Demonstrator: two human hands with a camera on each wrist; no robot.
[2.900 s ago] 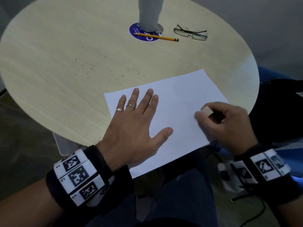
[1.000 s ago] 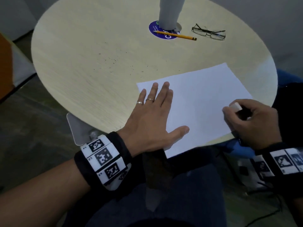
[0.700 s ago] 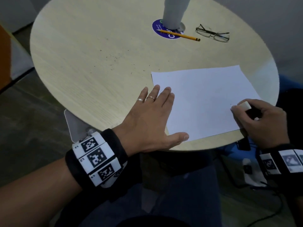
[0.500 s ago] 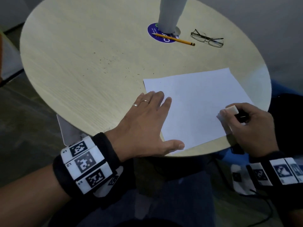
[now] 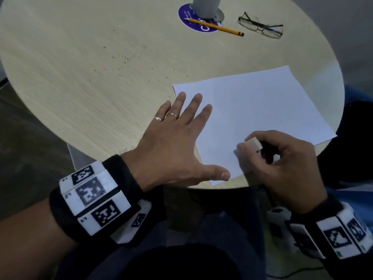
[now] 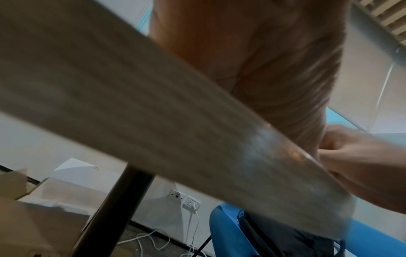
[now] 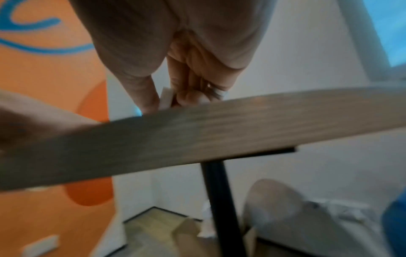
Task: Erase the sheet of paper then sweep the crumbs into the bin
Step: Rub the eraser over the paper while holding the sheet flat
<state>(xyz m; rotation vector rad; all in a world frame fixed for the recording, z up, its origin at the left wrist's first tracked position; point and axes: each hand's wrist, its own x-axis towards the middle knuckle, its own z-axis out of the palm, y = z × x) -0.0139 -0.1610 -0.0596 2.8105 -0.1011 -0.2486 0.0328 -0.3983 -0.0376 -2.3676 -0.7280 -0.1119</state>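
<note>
A white sheet of paper [image 5: 258, 110] lies on the round wooden table [image 5: 84, 77] near its front right edge. My left hand [image 5: 177, 138] lies flat with fingers spread, its fingertips on the sheet's left edge and its thumb along the sheet's near corner. My right hand [image 5: 282, 158] pinches a white eraser [image 5: 253, 144] between thumb and fingers and holds it down on the near part of the sheet. The eraser [image 7: 166, 98] also shows in the right wrist view, just above the table's rim. Dark eraser crumbs [image 5: 129, 57] are scattered on the wood left of the sheet.
At the back stand a grey post [image 5: 205, 7] on a blue round sticker [image 5: 187, 17], with a yellow pencil [image 5: 216, 27] and a pair of glasses [image 5: 260, 27] beside it. A pale flat item [image 5: 80, 158] shows under the table's front left edge. My lap is below.
The sheet has turned and slid back fully onto the table. My right hand has moved the eraser left across the near part of the sheet. My left hand stays flat at the sheet's left edge.
</note>
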